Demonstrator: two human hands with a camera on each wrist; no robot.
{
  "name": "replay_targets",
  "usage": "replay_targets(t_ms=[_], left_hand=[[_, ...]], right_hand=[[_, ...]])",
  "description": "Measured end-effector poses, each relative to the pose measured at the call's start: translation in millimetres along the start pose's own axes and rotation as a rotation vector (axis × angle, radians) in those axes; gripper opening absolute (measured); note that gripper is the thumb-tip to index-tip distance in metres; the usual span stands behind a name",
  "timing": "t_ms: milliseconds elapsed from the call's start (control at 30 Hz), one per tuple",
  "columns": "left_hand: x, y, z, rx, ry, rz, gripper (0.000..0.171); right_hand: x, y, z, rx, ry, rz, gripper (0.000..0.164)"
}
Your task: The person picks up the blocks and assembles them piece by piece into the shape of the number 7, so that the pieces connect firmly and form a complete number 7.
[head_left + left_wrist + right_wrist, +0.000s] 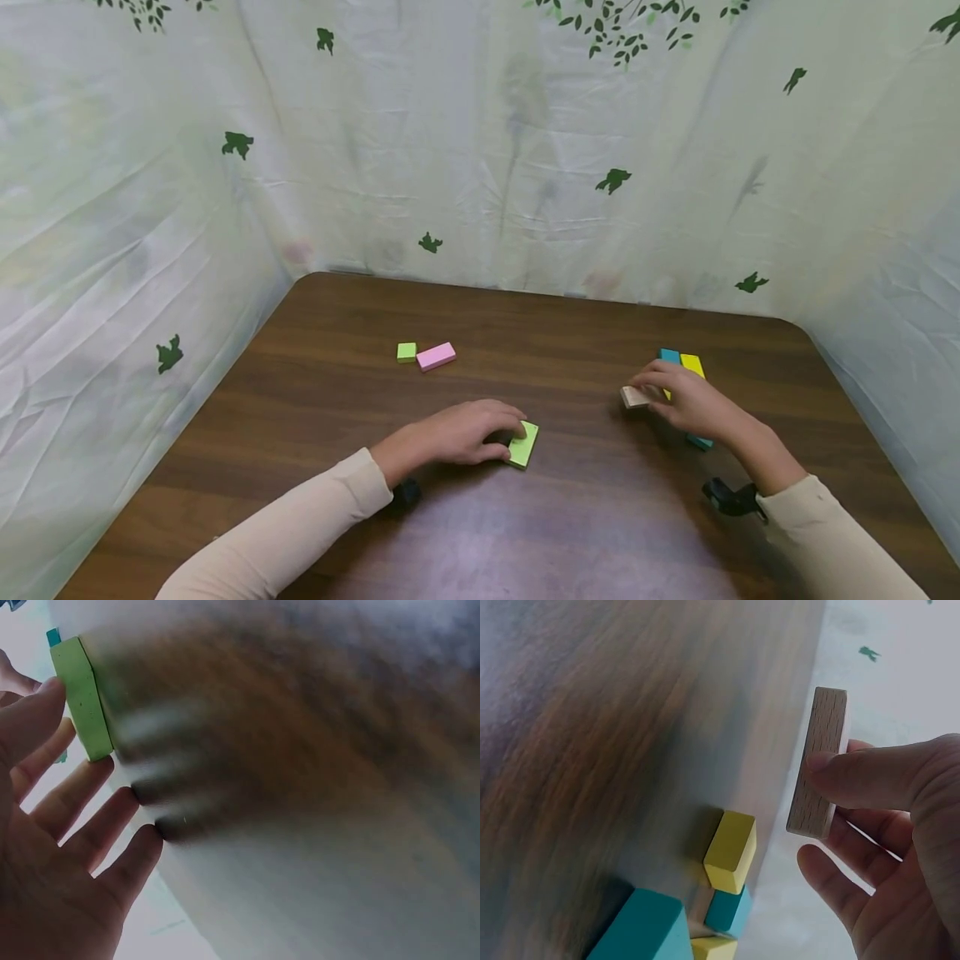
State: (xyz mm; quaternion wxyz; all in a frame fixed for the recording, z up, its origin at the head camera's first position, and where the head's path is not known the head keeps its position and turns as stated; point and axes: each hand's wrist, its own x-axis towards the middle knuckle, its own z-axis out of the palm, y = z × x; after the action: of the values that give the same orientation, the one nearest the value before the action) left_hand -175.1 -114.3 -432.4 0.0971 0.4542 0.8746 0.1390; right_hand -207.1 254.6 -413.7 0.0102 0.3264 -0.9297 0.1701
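Only head view shows pink block (437, 357), eleven o'clock from your left hand (468, 432) pinching green block (524, 446); right hand (693, 402), wooden block (814, 780).

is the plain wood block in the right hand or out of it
In it: the right wrist view shows the right hand pinching the plain wood block, thumb across its long side.

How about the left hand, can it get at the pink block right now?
Probably yes: only tabletop lies between the left hand and the pink block, though that hand holds a green block.
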Motion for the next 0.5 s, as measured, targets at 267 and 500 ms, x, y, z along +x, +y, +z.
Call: replay_targets(t_ms=[267,500], left_hand=[[1.2,-3.7,2.0,-0.017,0.000,-0.007,0.028],[1.1,-4.0,2.0,-0.037,-0.011,-0.012,0.028]], right_hand=[[8.6,-2.9,-0.9,-0.016,0.026,-0.046,0.035],[18.3,-3.5,-2.6,-0.063,0.018,-0.080,0.033]])
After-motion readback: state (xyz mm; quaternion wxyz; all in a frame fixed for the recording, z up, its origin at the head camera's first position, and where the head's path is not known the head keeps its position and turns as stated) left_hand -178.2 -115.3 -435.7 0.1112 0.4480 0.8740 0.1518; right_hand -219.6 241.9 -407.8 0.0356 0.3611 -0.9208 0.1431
